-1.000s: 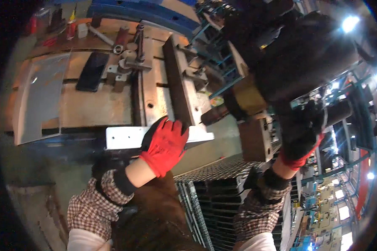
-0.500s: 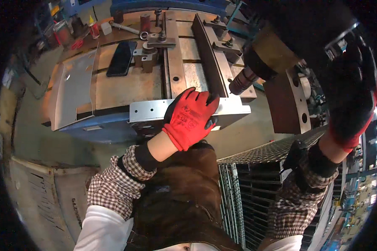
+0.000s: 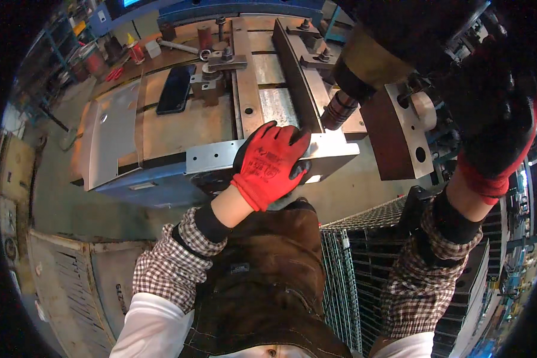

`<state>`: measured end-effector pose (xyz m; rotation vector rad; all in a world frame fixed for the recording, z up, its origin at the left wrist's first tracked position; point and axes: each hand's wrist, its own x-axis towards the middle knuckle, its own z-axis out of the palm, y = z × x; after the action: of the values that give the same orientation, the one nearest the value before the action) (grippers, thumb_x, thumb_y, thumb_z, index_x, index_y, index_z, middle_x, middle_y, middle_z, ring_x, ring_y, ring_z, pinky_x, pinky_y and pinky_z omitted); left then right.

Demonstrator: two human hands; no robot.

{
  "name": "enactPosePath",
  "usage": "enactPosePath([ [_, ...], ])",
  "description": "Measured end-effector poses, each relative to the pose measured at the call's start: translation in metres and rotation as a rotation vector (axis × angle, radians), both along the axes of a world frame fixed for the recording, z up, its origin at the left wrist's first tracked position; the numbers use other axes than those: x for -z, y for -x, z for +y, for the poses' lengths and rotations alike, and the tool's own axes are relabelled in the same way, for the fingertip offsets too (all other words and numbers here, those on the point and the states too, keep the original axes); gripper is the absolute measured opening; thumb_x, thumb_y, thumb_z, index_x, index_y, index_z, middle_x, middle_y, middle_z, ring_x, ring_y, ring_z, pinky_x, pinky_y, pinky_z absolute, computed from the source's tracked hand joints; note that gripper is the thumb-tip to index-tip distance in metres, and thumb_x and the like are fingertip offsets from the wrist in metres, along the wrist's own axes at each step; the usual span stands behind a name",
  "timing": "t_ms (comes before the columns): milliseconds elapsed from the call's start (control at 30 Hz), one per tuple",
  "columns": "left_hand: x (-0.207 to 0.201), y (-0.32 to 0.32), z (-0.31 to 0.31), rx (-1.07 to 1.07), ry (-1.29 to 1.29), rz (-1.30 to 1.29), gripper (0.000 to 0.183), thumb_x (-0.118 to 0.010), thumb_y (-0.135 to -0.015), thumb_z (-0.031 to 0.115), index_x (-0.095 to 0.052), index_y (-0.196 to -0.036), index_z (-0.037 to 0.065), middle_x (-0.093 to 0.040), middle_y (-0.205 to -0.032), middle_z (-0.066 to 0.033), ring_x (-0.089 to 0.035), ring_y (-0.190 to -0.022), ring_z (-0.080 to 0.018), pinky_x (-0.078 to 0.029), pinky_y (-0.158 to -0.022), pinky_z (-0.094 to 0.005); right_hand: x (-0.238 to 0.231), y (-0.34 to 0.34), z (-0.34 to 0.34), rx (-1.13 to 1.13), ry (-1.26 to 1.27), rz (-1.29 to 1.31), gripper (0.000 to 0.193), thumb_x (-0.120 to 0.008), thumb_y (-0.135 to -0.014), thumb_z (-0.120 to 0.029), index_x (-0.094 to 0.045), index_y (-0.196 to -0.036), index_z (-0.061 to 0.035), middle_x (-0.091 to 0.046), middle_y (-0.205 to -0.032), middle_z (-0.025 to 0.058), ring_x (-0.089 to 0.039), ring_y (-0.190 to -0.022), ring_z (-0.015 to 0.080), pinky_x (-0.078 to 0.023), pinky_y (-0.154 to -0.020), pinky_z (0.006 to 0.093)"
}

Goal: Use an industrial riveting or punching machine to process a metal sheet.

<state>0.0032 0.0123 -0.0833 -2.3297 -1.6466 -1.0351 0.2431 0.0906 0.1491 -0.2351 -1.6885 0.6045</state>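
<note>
My left hand [image 3: 272,160], in a red glove with black palm and fingertips, is closed over the long silver bent metal strip [image 3: 212,156]. The strip has small holes and lies along the table's front edge against the clamped bars. Just beyond its right part, the dark drill chuck [image 3: 340,110] points down and left; its tip looks close to the strip, but I cannot tell whether it touches. My right hand [image 3: 500,134], gloved alike, is raised at the right beside the dark machine head [image 3: 394,42]. Its black fingers look curled in deep shadow, and what they grip is hidden.
Clamps [image 3: 227,61] hold steel bars [image 3: 298,83] on the slotted table [image 3: 212,125]. A phone [image 3: 176,89], a wrench [image 3: 179,47], a red bottle [image 3: 136,52] and a bent sheet piece [image 3: 113,125] lie left. A drilled steel block [image 3: 398,134] and a wire-mesh rack [image 3: 364,256] are at right.
The whole view has shifted slightly with my head. My left hand stays on the metal strip, and my right hand remains raised beside the machine head.
</note>
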Motion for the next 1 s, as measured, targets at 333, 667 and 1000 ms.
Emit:
enactPosePath([
  [333, 0.000, 0.000, 0.003, -0.027, 0.016, 0.025, 0.069, -0.076, -0.077, 0.030, -0.057, -0.141, 0.013, -0.061, -0.125, -0.0149, -0.057, -0.118, -0.0360, -0.040, -0.114, -0.0502, 0.014, 0.004, -0.004, 0.003, 0.021, -0.005, 0.054, -0.053, -0.104, -0.028, -0.048, -0.150, -0.0004, -0.063, -0.137, 0.0177, -0.065, -0.115, 0.0271, -0.056, -0.096, 0.0420],
  [667, 0.000, 0.000, 0.004, -0.036, 0.021, 0.033, 0.065, -0.074, -0.079, 0.031, -0.059, -0.139, 0.012, -0.061, -0.124, -0.0142, -0.058, -0.117, -0.0347, -0.041, -0.112, -0.0496, 0.018, 0.004, -0.002, -0.003, 0.024, 0.011, 0.054, -0.053, -0.104, -0.029, -0.047, -0.150, -0.0007, -0.062, -0.138, 0.0181, -0.065, -0.116, 0.0279, -0.056, -0.097, 0.0428],
  [1000, -0.003, 0.003, 0.003, -0.023, -0.018, 0.024, 0.064, -0.074, -0.076, 0.027, -0.060, -0.136, 0.011, -0.061, -0.120, -0.0142, -0.058, -0.112, -0.0356, -0.044, -0.107, -0.0491, 0.026, 0.006, -0.002, -0.024, 0.018, 0.012, 0.054, -0.052, -0.105, -0.029, -0.047, -0.150, -0.0011, -0.061, -0.139, 0.0184, -0.064, -0.118, 0.0287, -0.055, -0.098, 0.0435],
])
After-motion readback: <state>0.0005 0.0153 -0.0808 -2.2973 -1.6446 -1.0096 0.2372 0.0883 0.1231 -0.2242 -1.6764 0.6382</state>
